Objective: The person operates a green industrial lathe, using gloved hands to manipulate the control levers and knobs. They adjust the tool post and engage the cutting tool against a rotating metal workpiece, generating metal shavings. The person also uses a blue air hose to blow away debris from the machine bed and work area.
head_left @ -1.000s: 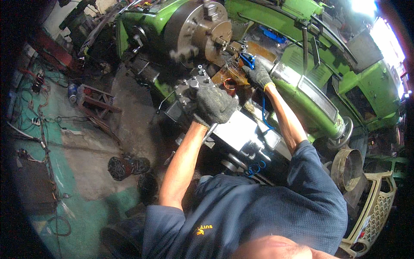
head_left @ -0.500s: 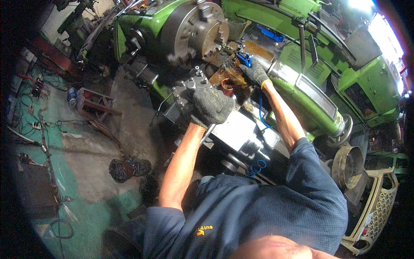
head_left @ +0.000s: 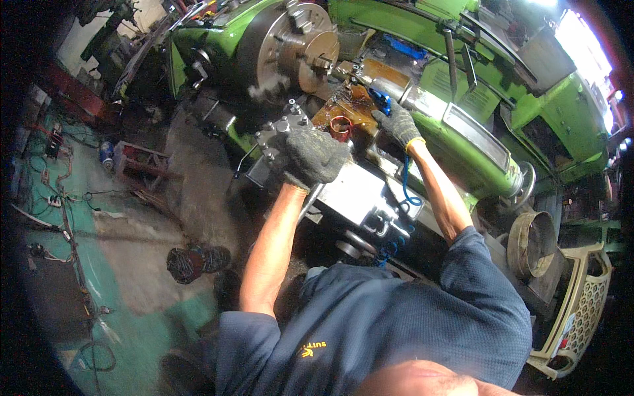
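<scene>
My left hand [head_left: 316, 156], in a dark grey work glove, lies curled over the lathe's tool post [head_left: 281, 127], a steel block with several upright bolts. Its fingers are closed, and what sits under them is hidden. Gloved too, my right hand [head_left: 399, 125] grips a blue air blow gun [head_left: 380, 100]; a coiled blue hose [head_left: 408, 188] hangs below it. The gun points toward the round metal workpiece [head_left: 318, 56] held in the big chuck [head_left: 269, 49], with a gap between. A red can [head_left: 340, 128] stands between my hands.
The green tailstock [head_left: 472, 137] with its handwheel [head_left: 526, 179] extends to the right. Shiny wet chips lie on the brown tray [head_left: 360, 105]. A metal ring [head_left: 528, 244] and a cream grille [head_left: 581, 300] stand at the right. Cables [head_left: 63, 198] run over the left floor.
My right hand has drawn the air gun back, away from the workpiece, to the right. My left hand stays on the tool post. The whole view has shifted slightly.
</scene>
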`<state>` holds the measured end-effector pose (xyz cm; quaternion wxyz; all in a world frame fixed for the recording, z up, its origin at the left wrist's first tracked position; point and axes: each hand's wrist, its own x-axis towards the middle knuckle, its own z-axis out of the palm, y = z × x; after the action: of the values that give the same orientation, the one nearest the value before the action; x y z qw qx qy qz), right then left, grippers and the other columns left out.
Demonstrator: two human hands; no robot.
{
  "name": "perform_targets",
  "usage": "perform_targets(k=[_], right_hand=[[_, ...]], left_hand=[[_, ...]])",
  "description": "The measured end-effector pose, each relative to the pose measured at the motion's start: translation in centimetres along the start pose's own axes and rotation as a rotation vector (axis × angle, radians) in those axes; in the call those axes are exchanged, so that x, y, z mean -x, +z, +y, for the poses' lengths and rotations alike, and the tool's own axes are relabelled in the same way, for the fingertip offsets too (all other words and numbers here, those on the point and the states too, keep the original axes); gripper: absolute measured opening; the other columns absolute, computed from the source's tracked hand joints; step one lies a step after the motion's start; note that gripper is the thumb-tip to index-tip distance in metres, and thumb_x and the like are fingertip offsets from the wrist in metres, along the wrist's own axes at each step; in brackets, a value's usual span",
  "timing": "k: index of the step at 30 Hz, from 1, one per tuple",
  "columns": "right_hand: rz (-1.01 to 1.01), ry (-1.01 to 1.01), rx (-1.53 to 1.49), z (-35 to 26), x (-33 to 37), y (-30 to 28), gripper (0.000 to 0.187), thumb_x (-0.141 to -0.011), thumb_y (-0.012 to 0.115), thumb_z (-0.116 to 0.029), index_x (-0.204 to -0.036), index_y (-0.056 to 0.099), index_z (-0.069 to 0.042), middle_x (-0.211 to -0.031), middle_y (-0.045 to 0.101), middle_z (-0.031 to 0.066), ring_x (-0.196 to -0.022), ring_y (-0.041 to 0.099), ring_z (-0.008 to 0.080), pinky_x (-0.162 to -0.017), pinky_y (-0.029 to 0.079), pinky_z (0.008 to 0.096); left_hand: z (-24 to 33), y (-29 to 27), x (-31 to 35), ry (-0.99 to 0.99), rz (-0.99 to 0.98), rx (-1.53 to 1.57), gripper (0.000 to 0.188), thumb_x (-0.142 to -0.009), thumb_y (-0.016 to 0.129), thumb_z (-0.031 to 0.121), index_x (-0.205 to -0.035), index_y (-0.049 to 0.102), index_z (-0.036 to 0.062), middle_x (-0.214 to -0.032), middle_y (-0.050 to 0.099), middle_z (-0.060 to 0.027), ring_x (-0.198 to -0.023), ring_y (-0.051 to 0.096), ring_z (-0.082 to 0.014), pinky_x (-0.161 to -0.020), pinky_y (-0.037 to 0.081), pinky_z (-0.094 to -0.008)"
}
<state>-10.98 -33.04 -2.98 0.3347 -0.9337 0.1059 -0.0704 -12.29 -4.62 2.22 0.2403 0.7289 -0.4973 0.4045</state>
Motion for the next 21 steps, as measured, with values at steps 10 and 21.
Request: perform_targets(k=[10, 21], right_hand=[[0.010, 0.153, -0.057, 1.8, 11.2, -3.9, 0.056, -0.092, 0.068, -0.047, -0.131, 0.054, -0.008, -0.104, 0.071, 0.0310, -0.103, 0.068, 0.0496, -0.089, 0.052, 0.0543], [0.861, 0.755, -0.327, 19.0, 43.3, -1.9, 0.063, -0.095, 0.072, -0.021, -0.150, 0.050, 0.001, -0.129, 0.069, 0.0100, -0.106, 0.067, 0.0172, -0.097, 0.053, 0.0359]], left_hand=[[-0.5, -0.8, 0.1, -0.023, -0.184, 0.143, 0.013, -0.079, 0.075, 0.023, -0.071, 0.072, 0.0127, -0.068, 0.069, -0.0072, -0.062, 0.066, -0.0297, -0.060, 0.051, -0.0422], [-1.2, 2.6, 4.3, -0.103, -0.138, 0.021, 0.015, -0.084, 0.076, 0.028, -0.081, 0.073, 0.0138, -0.074, 0.068, -0.0067, -0.068, 0.064, -0.0288, -0.066, 0.050, -0.0407]])
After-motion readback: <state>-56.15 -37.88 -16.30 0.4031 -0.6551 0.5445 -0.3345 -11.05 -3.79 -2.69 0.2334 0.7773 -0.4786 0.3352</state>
